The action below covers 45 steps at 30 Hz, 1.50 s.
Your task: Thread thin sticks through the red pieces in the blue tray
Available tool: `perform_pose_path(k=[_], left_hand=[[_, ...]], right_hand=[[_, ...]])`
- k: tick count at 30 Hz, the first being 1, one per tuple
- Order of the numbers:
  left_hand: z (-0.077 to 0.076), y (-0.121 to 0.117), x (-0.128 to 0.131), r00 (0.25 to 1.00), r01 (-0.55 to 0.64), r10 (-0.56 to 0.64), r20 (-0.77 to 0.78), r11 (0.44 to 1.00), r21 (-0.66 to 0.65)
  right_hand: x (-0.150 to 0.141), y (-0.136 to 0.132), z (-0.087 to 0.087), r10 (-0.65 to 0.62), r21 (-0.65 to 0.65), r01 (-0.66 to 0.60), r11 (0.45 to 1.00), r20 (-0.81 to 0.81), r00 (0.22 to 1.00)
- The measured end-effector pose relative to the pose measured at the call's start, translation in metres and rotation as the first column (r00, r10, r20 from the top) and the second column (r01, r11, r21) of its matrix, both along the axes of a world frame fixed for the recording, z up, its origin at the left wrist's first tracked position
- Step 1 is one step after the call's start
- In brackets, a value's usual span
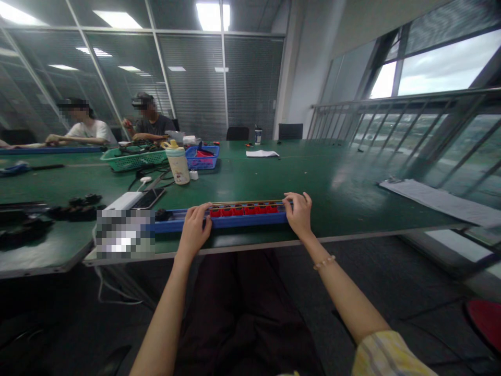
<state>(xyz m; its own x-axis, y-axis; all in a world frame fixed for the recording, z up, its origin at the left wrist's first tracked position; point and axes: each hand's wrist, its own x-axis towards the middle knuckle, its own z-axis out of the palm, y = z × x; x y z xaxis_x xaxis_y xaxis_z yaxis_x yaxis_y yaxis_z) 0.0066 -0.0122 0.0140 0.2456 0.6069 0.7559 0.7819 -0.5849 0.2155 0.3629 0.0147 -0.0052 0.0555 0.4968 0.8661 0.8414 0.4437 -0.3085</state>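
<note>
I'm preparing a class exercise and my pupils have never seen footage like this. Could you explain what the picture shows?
There is no robot: a person works with bare hands, and one camera worn on the head looks forward and down.

The left hand and right hand are at opposite ends of a thin yellow strand; whether the fingers pinch it is too small to tell. Below it, a row of red pieces sits in a long blue tray.

The green table also bears a cup, a green basket, a blue basket and papers. Two other people sit far left.
</note>
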Motion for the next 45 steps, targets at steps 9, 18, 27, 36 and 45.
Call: perform_pose_path(k=[9,18,27,36,45], left_hand=[[0.0043,-0.0028,0.0031,1.000,0.014,-0.015,0.003,1.000,0.009],[0.0023,-0.0008,0.0010,1.000,0.022,-0.022,0.001,1.000,0.015],[0.0030,-0.0013,0.0014,1.000,0.019,-0.019,-0.002,1.000,0.013],[0.0045,-0.0030,0.0015,0.999,0.034,-0.034,-0.009,0.999,0.013],[0.0042,-0.0021,0.0011,1.000,0.031,-0.031,-0.008,0.999,0.008]], right_hand=[[-0.0007,-0.0004,0.0011,0.012,-0.010,-0.011,1.000,0.027,1.000],[-0.0018,-0.0012,0.0016,0.010,0.002,-0.010,1.000,0.031,0.999],[-0.0027,-0.0021,0.0006,0.126,-0.036,-0.123,0.992,0.100,0.987],[-0.0010,0.0010,-0.0006,0.183,-0.049,-0.180,0.982,0.075,0.980],[-0.0015,0.0002,-0.0007,0.168,-0.058,-0.165,0.985,0.050,0.984]])
